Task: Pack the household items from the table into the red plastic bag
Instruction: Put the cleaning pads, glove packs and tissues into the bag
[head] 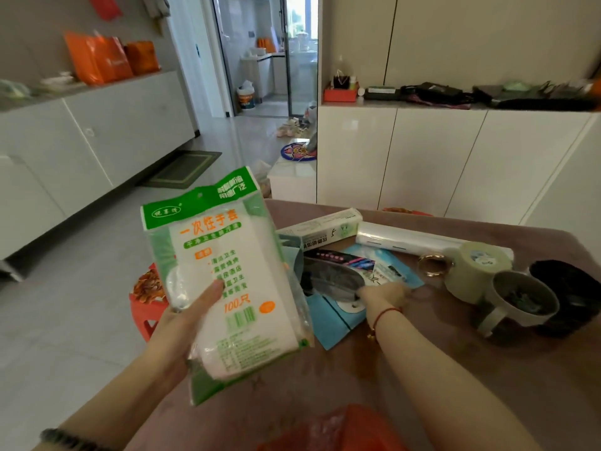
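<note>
light: bright daylight from far doorway window (300,17) | shadows: soft | edges: wide-angle bending | blur: slight overall

We hold our left hand (182,323) raised in front of us, the forearm rising from the lower left with a dark bead bracelet (65,439) on it. Its thumb lies across the front of a white-and-green packet (224,281), fingers behind. Our right arm stretches forward, a red cord (387,312) at the wrist, and the right hand (383,296) lies low, palm down, fingers pointing away; blur hides whether they pinch anything.
</note>
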`<move>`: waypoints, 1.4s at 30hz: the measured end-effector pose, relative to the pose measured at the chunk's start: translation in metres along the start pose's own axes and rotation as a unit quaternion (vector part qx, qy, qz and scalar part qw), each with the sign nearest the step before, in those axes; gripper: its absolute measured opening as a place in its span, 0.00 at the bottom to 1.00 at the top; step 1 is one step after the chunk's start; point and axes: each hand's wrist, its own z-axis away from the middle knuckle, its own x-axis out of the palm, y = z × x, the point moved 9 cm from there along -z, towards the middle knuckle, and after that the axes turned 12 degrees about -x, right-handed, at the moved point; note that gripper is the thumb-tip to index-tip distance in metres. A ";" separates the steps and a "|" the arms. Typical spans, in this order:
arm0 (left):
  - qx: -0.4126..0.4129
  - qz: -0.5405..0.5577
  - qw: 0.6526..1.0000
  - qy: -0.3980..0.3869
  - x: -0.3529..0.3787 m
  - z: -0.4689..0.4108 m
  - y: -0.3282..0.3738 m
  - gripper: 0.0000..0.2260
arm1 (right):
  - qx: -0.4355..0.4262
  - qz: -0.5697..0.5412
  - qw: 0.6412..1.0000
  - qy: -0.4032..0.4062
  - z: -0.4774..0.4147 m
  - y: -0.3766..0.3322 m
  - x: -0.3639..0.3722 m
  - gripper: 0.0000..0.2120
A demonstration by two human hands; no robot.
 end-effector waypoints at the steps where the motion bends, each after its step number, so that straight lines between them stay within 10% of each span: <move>1: -0.010 0.000 1.000 0.003 -0.003 -0.001 -0.004 0.16 | 0.006 -0.010 1.000 0.004 0.000 0.003 0.000 0.36; 11: -0.028 -0.008 1.000 -0.008 0.005 0.021 0.003 0.18 | 0.014 -0.215 0.969 -0.118 0.050 -0.012 -0.025 0.11; 21: 0.008 -0.006 0.999 -0.031 0.039 0.093 0.049 0.11 | -0.365 -0.036 0.929 -0.054 0.126 -0.104 -0.163 0.02; 28: 0.065 -0.049 0.995 -0.060 0.076 0.172 0.074 0.17 | -0.443 -0.353 0.824 0.028 0.230 -0.168 -0.320 0.04; 32: 0.100 -0.102 0.985 -0.100 0.112 0.230 0.070 0.19 | -0.456 -0.288 0.838 -0.082 0.286 -0.179 -0.330 0.03; 42: 0.106 -0.195 0.956 -0.192 0.153 0.339 -0.003 0.26 | -0.465 -0.125 0.875 -0.058 0.335 -0.090 -0.307 0.08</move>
